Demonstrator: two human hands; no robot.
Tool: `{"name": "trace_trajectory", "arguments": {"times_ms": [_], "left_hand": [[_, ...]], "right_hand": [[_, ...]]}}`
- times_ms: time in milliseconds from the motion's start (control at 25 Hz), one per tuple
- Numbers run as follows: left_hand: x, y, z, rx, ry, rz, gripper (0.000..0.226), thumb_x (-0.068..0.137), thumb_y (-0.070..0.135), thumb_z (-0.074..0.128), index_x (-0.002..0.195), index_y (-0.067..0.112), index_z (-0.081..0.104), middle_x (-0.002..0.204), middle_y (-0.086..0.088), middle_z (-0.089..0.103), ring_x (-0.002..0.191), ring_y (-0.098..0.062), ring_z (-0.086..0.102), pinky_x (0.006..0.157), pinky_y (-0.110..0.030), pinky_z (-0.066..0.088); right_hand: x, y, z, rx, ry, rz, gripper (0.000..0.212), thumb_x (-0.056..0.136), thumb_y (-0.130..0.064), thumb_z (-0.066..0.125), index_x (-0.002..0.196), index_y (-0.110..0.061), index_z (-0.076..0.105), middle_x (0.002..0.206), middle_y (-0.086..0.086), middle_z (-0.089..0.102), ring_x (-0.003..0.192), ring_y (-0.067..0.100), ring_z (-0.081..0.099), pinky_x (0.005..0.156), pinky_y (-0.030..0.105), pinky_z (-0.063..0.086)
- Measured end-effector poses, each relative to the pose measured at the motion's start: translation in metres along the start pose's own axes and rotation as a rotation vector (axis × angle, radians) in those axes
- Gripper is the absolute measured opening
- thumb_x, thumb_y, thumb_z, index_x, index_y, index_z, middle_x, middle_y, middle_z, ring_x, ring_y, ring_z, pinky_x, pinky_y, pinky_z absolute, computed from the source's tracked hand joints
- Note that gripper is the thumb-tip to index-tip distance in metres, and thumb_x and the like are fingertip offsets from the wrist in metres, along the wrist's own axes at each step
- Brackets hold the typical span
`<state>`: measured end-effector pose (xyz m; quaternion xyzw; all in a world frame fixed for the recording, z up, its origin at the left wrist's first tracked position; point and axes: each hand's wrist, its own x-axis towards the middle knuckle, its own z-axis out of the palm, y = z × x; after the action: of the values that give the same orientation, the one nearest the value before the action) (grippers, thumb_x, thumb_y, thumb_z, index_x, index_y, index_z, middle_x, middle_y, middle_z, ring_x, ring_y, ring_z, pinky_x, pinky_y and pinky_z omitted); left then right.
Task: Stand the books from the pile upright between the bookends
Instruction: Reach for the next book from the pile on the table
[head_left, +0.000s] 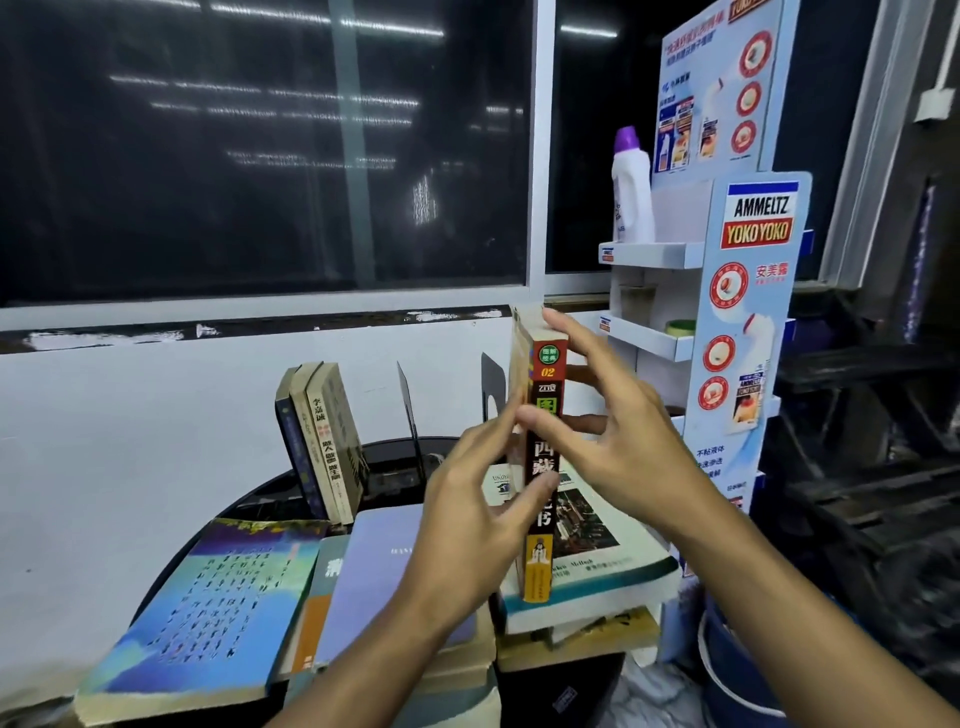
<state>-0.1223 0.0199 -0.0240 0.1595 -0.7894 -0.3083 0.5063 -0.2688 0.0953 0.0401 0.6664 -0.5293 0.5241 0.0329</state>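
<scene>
A thick book with a red-brown spine (545, 457) stands upright on end on top of the pile. My left hand (478, 514) presses its left cover and lower spine. My right hand (613, 431) clasps its right side and top edge. Under it lies a white book (597, 551) of the pile. Three books (324, 441) lean together at the back left of the round black table (208, 545). Two thin black bookends, the nearer bookend (410, 410) and the right bookend (493, 384), stand behind, with a gap between them.
More books lie flat in front: a blue-patterned one (208, 608) and a lavender one (374, 566). A cardboard display stand (743, 312) with shelves and a white bottle (631, 192) rises at the right. A white wall and dark window are behind. A blue bucket (727, 670) sits low right.
</scene>
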Motion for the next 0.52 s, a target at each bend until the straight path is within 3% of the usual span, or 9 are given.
{"name": "trace_trajectory", "arguments": {"times_ms": [80, 160, 320, 440, 520], "left_hand": [[-0.005, 0.001, 0.007, -0.047, -0.046, -0.049, 0.075, 0.089, 0.017, 0.077, 0.145, 0.051, 0.04, 0.135, 0.026, 0.054, 0.131, 0.002, 0.051, 0.1, -0.016, 0.049], [-0.006, -0.004, 0.008, -0.023, -0.079, -0.081, 0.076, 0.088, 0.026, 0.079, 0.148, 0.051, 0.039, 0.135, 0.026, 0.053, 0.131, 0.002, 0.051, 0.101, -0.017, 0.049], [-0.002, -0.015, 0.009, 0.015, -0.236, -0.191, 0.091, 0.08, 0.06, 0.076, 0.149, 0.065, 0.017, 0.153, 0.029, 0.038, 0.141, 0.002, 0.041, 0.116, -0.03, 0.037], [-0.006, -0.015, 0.011, -0.024, -0.247, -0.216, 0.093, 0.081, 0.058, 0.076, 0.148, 0.066, 0.014, 0.154, 0.033, 0.033, 0.143, 0.004, 0.035, 0.112, -0.016, 0.034], [-0.007, -0.016, 0.014, -0.041, -0.222, -0.217, 0.092, 0.081, 0.057, 0.077, 0.149, 0.065, 0.016, 0.155, 0.031, 0.033, 0.143, 0.003, 0.036, 0.118, -0.028, 0.036]], "right_hand": [[-0.001, 0.001, -0.008, 0.013, 0.031, 0.03, 0.067, 0.089, -0.036, 0.073, 0.145, -0.045, 0.037, 0.133, -0.017, 0.058, 0.128, 0.009, 0.054, 0.093, 0.045, 0.057], [-0.002, -0.001, -0.013, -0.013, 0.039, 0.045, 0.06, 0.09, -0.033, 0.071, 0.14, -0.042, 0.04, 0.12, -0.021, 0.064, 0.122, 0.01, 0.058, 0.09, 0.049, 0.057], [0.003, -0.013, -0.012, -0.125, 0.063, 0.07, 0.055, 0.09, -0.028, 0.069, 0.134, -0.04, 0.039, 0.106, -0.014, 0.068, 0.101, 0.006, 0.065, 0.086, 0.039, 0.058], [0.007, -0.017, -0.007, -0.236, 0.096, 0.087, 0.055, 0.091, -0.029, 0.072, 0.134, -0.038, 0.039, 0.108, -0.01, 0.069, 0.096, 0.006, 0.067, 0.081, 0.029, 0.06], [0.008, -0.018, -0.004, -0.27, 0.138, 0.082, 0.052, 0.092, -0.026, 0.072, 0.134, -0.033, 0.042, 0.104, -0.006, 0.07, 0.091, 0.008, 0.068, 0.076, 0.027, 0.06]]}}
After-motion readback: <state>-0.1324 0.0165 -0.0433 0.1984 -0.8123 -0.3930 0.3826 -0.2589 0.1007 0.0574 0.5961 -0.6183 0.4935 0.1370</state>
